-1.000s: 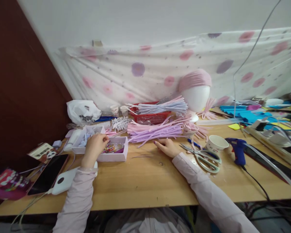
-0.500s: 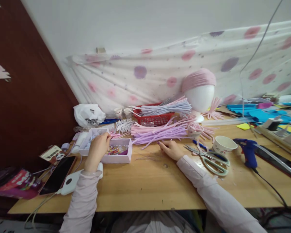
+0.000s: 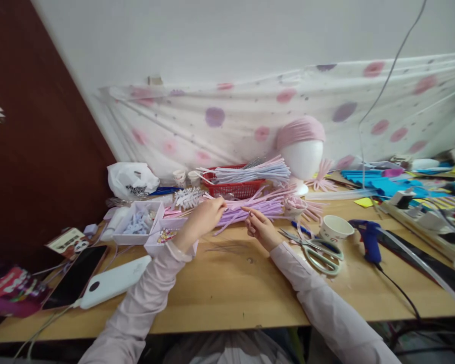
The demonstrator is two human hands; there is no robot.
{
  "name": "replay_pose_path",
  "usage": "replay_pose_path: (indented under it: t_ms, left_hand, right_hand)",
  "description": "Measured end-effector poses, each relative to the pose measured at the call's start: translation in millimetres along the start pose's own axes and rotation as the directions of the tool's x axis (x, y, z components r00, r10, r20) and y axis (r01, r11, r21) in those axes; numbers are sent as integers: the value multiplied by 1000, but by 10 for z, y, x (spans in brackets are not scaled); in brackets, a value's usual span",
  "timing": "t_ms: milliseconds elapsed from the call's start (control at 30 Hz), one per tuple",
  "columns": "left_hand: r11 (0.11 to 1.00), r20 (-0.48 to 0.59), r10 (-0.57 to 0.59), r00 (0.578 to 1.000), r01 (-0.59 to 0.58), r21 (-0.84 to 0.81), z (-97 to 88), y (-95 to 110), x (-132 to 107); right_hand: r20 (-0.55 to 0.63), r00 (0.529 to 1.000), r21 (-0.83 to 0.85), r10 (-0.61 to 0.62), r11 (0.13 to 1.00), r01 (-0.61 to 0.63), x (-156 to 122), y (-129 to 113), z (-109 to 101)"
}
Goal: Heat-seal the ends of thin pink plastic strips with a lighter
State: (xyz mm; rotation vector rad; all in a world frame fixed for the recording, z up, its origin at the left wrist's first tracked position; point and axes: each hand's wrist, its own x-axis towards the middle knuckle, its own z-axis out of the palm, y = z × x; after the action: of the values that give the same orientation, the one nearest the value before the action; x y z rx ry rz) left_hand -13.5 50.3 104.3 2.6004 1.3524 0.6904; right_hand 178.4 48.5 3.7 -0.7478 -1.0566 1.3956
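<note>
My left hand (image 3: 203, 218) is raised over the table with thumb and fingertips pinched together; whatever sits in the pinch is too small to make out. Just to its right, my right hand (image 3: 262, 231) has its fingers curled and its index finger pointing at the left hand, also closed on something I cannot make out. A small gap separates the fingertips. Behind both hands lie purple fuzzy stems (image 3: 267, 208). Below the left wrist is a white box (image 3: 151, 247) of beads and small trinkets, partly hidden by the arm. Thin wires (image 3: 225, 247) lie on the table.
Scissors (image 3: 324, 263), a paper cup (image 3: 336, 227) and a blue glue gun (image 3: 369, 238) stand to the right. A red basket (image 3: 237, 191) of stems and a white foam head (image 3: 301, 156) are behind. A white power bank (image 3: 114, 283) and a phone (image 3: 76, 277) lie left.
My left hand has moved right from the bead box to beside my right hand. My right hand has lifted off the table with its fingers drawn in. The view has shifted slightly.
</note>
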Motion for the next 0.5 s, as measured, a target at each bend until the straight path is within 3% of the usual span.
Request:
replay_pose_path:
  t_ms: [100,167,300,400,500]
  left_hand:
    - [995,67,79,995,-75,-61,181,68,162]
    - [991,78,90,993,-81,-107,184,33,221]
    - [965,136,15,991,21,-261,-57,-239,223]
    - [899,113,-37,993,82,-430,-304,-509,145]
    - [793,104,-164,981,194,-578,-442,-672,75]
  right_hand:
    - [-50,998,169,40,985,-31,-1,-55,3]
    - [-103,993,241,65,970,-39,20,-60,-25]
    - [-195,976,370,98,929,-19,95,-49,-156]
    - [-197,975,437,97,899,-1,132,-67,-262]
    - [-211,975,449,71,893,32,138,-98,-315]
